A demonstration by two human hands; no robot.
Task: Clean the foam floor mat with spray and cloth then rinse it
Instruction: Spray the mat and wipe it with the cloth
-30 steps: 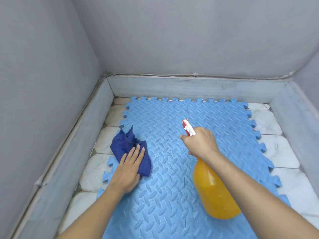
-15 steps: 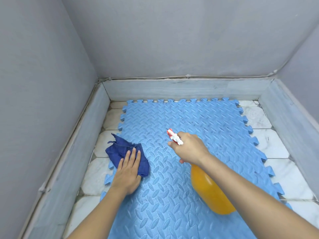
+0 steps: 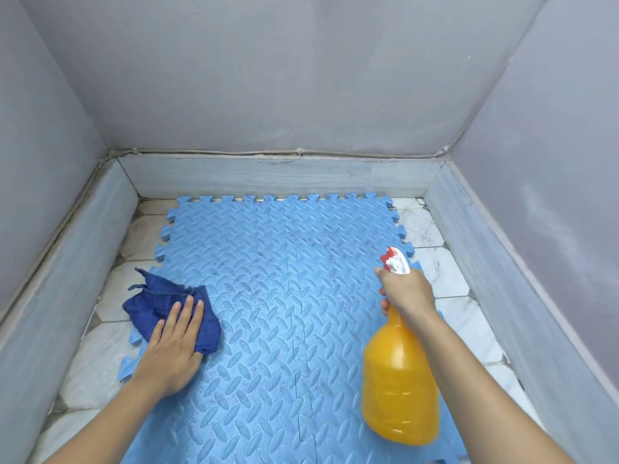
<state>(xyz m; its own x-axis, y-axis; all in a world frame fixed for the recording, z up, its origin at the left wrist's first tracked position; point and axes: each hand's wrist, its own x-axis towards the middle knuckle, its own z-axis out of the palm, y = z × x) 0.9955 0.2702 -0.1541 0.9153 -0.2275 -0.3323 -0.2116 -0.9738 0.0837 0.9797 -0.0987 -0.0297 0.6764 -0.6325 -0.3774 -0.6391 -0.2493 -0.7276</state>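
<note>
1. Under the left hand a dark blue cloth is pressed flat, fingers straight and together, nothing pinched; cloth lies across the mat's left edge, partly on the floor tiles.
2. Right hand is wrapped round the neck of the orange spray bottle, fingers curled at the trigger; red/white nozzle is pointed away from the person, bottle body hanging toward the camera, off the mat.
3. Btwn the two hands the blue foam mat is left open and bare; dark specks are seen on it beyond the hands.
4. Beyond both hands the mat's toothed far edge is set close to the grey curb.
5. Right of the bottle hand, tiles and a side curb are near; left of the cloth hand, likewise.
</note>
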